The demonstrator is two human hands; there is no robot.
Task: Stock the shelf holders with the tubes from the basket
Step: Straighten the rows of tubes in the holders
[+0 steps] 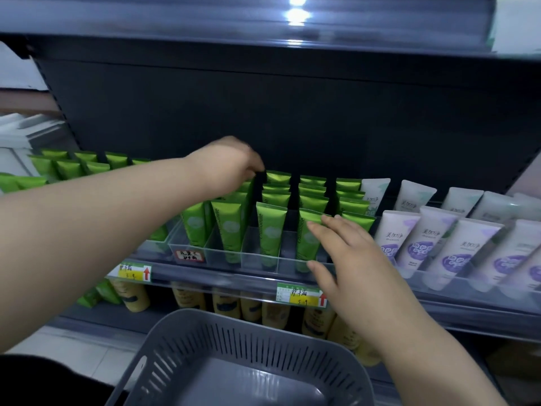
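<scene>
The green tubes stand upright in rows in the clear holders, long axes vertical, crimped ends up and caps down, leaning slightly toward the far side. Your left hand curls over the far tube in a left lane and pinches its crimped top. Your right hand, fingers spread and straight, touches the front tube further right. The grey basket sits near you, below the shelf.
</scene>
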